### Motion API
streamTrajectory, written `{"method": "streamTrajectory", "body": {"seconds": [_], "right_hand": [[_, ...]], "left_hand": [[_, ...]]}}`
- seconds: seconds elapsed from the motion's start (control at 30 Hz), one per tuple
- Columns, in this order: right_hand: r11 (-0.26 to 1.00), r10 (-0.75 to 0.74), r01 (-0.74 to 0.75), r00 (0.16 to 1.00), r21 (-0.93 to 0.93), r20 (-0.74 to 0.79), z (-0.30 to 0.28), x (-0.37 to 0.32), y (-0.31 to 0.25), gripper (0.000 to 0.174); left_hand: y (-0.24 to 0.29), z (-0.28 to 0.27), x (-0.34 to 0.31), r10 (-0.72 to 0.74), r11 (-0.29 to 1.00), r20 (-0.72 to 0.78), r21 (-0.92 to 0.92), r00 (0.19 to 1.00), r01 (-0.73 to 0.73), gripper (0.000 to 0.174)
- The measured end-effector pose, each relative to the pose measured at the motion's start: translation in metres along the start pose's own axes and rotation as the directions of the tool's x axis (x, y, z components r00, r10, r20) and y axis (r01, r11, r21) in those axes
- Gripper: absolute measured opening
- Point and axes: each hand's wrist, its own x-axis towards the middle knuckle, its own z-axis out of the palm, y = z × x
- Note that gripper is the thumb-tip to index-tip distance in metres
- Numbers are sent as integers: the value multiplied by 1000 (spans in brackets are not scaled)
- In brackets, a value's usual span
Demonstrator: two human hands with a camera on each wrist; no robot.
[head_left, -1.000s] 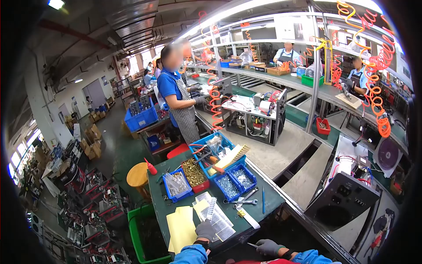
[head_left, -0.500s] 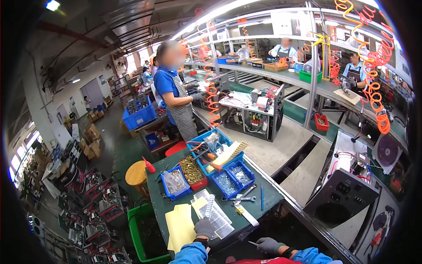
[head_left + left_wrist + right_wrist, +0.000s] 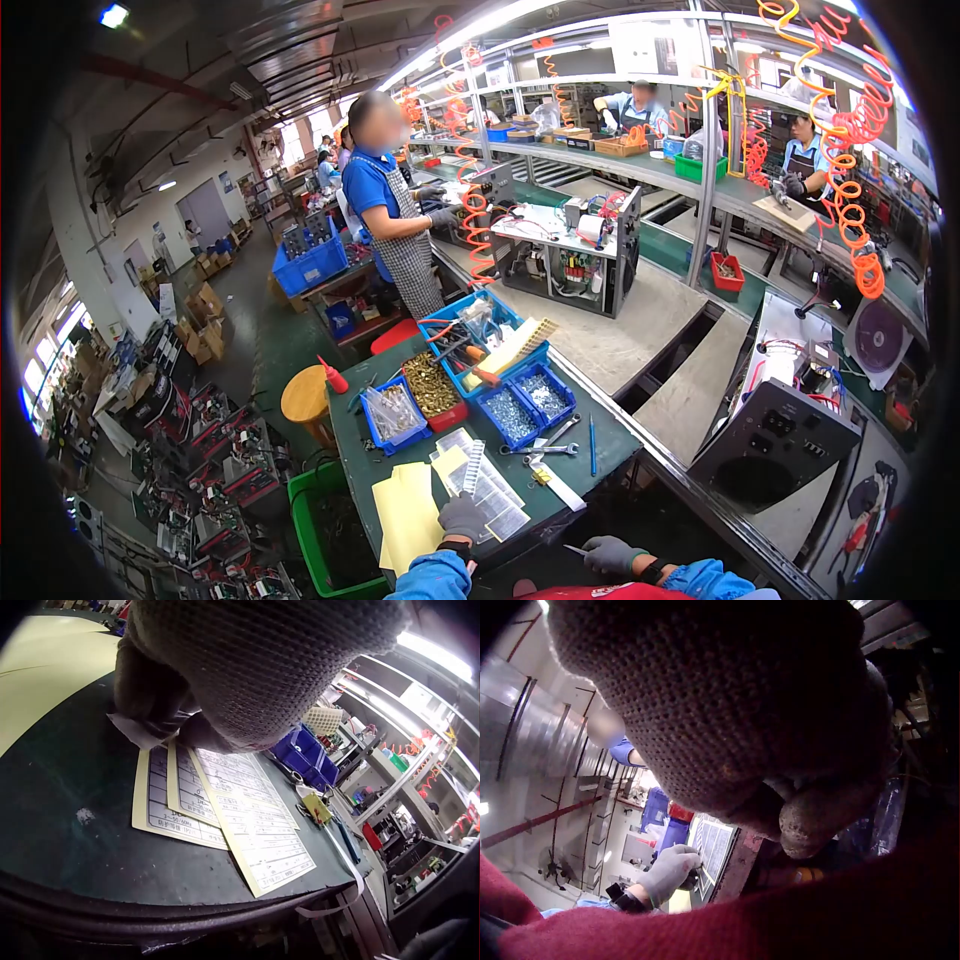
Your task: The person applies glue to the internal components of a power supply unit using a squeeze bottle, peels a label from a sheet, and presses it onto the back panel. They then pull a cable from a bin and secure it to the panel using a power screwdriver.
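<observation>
My left hand (image 3: 462,517), in a grey knit glove, is over the near edge of the green table and pinches a pale strip with a row of marks (image 3: 474,466). In the left wrist view its curled fingers have a thin whitish sheet edge (image 3: 139,733) between them. Beneath lie printed label sheets (image 3: 274,859), fanned over one another. Blank yellow sheets (image 3: 408,520) lie just left of the hand. My right hand (image 3: 612,556), gloved too, is off the table's front edge, its fingers curled around a thin pointed tool (image 3: 574,549); most of that tool is hidden.
Blue bins of screws (image 3: 510,418), a red bin of brass fittings (image 3: 433,388) and a blue tool tray (image 3: 455,350) stand at the table's back. Wrenches (image 3: 545,449) and a blue pen (image 3: 593,445) lie right. A green bin (image 3: 310,535) stands below left. A person in an apron (image 3: 395,210) works beyond.
The head view has shifted slightly, so the table sits a little further left in it. Both hands keep nearly the same pose. A person at the far bench has raised an arm.
</observation>
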Motion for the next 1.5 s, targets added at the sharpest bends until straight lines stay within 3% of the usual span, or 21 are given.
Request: {"method": "streamTrajectory", "body": {"seconds": [0.2, 0.6, 1.5], "right_hand": [[994, -14, 13, 1000, -111, 0, -1, 0, -1, 31], [990, -8, 7, 1000, -144, -12, -4, 5, 7, 36], [1000, 12, -13, 999, -27, -30, -2, -6, 9, 32]], "left_hand": [[-2, 2, 1, 30, 1000, -14, 6, 999, -30, 40], [4, -7, -4, 6, 1000, 17, 18, 1000, -7, 41], [2, 2, 0, -13, 1000, -4, 29, 1000, 13, 44]]}}
